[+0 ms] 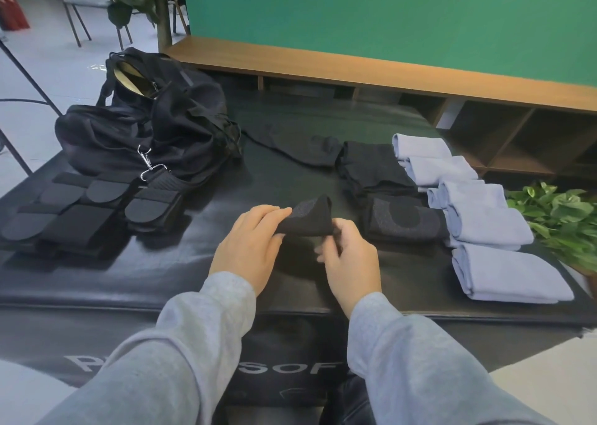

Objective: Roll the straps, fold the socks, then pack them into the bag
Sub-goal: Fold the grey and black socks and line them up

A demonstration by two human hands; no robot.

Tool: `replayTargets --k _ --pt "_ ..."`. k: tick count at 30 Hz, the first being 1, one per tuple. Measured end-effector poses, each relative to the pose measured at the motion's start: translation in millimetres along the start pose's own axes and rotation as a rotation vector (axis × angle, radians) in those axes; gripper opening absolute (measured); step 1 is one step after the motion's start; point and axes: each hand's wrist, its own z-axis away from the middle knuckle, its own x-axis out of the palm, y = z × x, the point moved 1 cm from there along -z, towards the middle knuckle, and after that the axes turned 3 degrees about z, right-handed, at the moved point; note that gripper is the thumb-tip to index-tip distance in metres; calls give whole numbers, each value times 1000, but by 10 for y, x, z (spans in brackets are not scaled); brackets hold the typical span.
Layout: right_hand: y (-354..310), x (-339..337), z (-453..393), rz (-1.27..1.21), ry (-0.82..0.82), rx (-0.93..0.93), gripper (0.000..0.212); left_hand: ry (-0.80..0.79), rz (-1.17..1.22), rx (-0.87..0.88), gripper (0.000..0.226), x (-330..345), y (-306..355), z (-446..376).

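Black sock (pixel 308 217), being held just above the bench (pixel 226 263) near its front middle, folded over on itself. Left hand (pixel 248 247) lying along the sock's left end, fingers (pixel 274 213) fairly straight and together on top of the fabric, thumb tucked beneath, pinching it. Right hand (pixel 350 263) gripping the sock's lower right end, fingers curled and clamped on the cloth. Grey sleeves (pixel 200 327) reaching in from the bottom edge.

Lying just right of the held sock, a folded black sock (pixel 403 219) with a dark round patch; behind that, a stack of black socks (pixel 374 166), and one more black sock (pixel 290 143) stretched flat toward the bag. Sitting in a row along the right side, folded pale blue socks (pixel 484 224). Slumping at the back left, a black bag (pixel 145 124), partly unzipped, a metal clip (pixel 148 162) hanging at its front. Resting in front of the bag, black straps (pixel 80 211) with rounded ends, flat and overlapping. Showing at the far right, green leaves (pixel 555 221) beside the bench.
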Motion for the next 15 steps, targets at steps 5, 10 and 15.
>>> replayTargets --k 5,10,15 --pt "-20 -29 51 -84 -13 -44 44 -1 -13 77 45 50 -8 2" --pt "-17 -48 55 -113 -37 -44 58 -46 -65 103 49 54 3 7" --pt "-22 -60 36 -126 91 32 48 -51 -143 189 43 21 78 36"
